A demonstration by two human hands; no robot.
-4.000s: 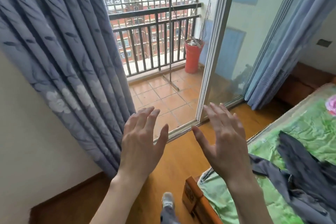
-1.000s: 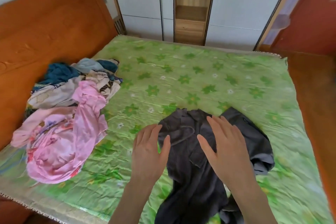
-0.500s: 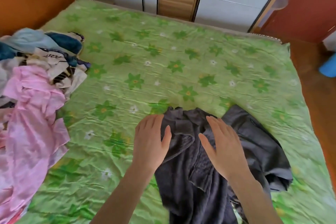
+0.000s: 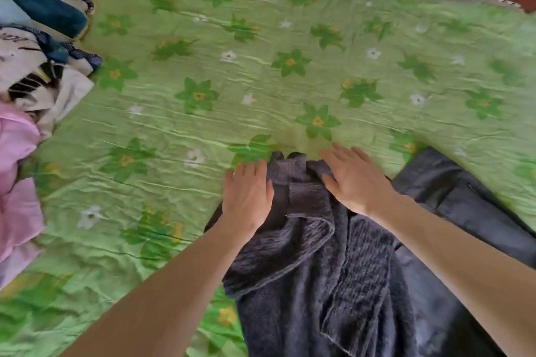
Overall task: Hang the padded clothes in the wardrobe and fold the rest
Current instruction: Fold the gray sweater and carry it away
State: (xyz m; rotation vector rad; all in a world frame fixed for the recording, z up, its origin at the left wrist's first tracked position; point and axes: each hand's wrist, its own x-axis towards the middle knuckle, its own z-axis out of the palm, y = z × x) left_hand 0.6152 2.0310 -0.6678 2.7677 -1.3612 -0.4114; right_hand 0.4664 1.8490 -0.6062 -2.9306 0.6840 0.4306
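A bed covered by a wrinkled light-green quilt with darker green flowers (image 4: 203,72) fills most of the frame. At lower centre lies a dark grey ribbed knit garment (image 4: 313,269), running off the bottom edge. Right of it lies a smoother dark grey garment (image 4: 452,200), also cut off. A heap of pink, white and teal clothes (image 4: 32,90) is cropped by the left edge. The left hand (image 4: 247,197) and right hand (image 4: 352,180) lie flat and apart on the knit's top edge, fingers straight, gripping nothing.
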